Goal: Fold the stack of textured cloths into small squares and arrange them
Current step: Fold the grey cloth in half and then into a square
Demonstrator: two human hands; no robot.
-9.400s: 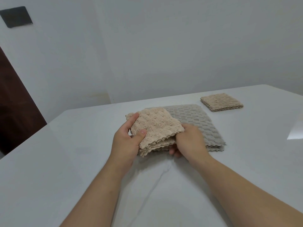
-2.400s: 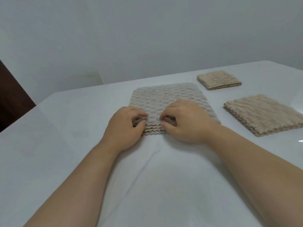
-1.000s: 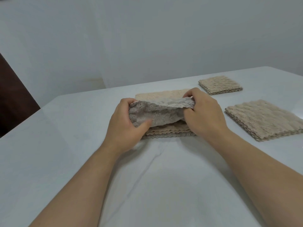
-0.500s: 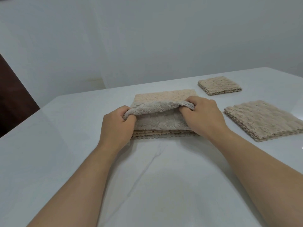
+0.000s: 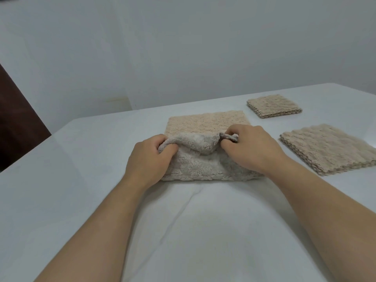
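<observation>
Fluffy grey cloth [image 5: 203, 165], half-folded, atop beige textured cloth stack [image 5: 207, 122]; small folded beige squares [image 5: 273, 105] and larger beige pile [image 5: 329, 147] rightward.

A plain room, maybe in a home: white table [image 5: 61, 180], bare walls [image 5: 183, 47], dark door [image 5: 16, 123].

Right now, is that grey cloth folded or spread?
Partly folded: grey cloth, pinched by left hand and right hand, covers only half the beige cloth.

One left hand [image 5: 149, 159], one right hand [image 5: 252, 151], one grey cloth [image 5: 203, 162], and three beige piles: middle pile [image 5: 205, 123], far pile [image 5: 273, 105], right pile [image 5: 327, 147].
</observation>
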